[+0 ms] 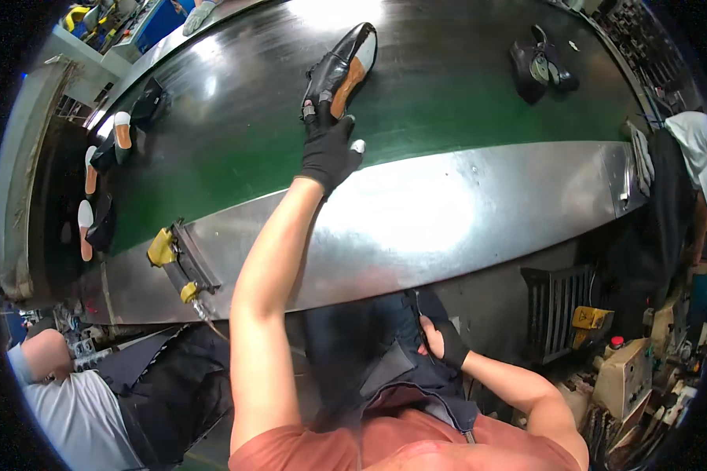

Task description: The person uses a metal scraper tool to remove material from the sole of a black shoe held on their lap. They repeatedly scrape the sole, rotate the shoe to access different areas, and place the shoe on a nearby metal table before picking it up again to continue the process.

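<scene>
A black leather shoe [339,72] with a tan and white sole lies on its side on the green conveyor belt, toe pointing away. My left hand [328,149], in a black glove with bare or taped fingertips, reaches out to its heel end. Two fingers rest on the shoe, stretched out, while the thumb stands apart. Low by my lap, my right hand [444,343], in a black fingerless glove, is curled closed. A thin dark thing shows beside its thumb, too unclear to name.
A pair of black shoes [538,67] stands far right on the belt. Several white-and-tan-soled shoes [86,220] lie at left. A yellow-and-black hand tool [173,263] with a hose rests on the metal edge [526,188]. People sit close at lower left and right.
</scene>
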Demonstrator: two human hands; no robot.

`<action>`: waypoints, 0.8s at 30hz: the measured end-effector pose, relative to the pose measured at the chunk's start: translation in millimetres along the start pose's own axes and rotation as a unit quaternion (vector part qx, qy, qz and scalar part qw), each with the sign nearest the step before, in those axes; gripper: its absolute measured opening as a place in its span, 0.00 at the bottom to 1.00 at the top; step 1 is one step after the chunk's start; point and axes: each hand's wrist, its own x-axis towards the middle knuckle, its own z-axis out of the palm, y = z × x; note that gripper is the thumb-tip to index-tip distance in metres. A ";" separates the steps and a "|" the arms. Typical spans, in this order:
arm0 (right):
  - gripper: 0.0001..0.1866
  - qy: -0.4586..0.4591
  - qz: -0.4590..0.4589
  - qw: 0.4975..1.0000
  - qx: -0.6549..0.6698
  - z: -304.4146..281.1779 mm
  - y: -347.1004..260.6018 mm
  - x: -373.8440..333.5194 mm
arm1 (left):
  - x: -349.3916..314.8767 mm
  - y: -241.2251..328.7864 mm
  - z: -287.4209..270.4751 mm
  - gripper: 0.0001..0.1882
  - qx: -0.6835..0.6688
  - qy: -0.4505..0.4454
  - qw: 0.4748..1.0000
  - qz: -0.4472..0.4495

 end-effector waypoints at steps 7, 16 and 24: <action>0.37 -0.021 0.044 0.999 0.023 -3.9 -3.4 -0.8 | -46.7 3.0 -111.6 0.26 -0.596 -0.207 0.770 -0.098; 0.28 0.005 -0.022 0.994 0.105 -1.9 21.6 -6.3 | -383.2 84.9 -90.9 0.30 -0.716 -0.448 0.486 -0.226; 0.36 0.015 0.018 0.994 0.109 1.7 62.6 -20.0 | -446.5 105.7 -78.1 0.42 -0.824 -0.416 0.326 -0.206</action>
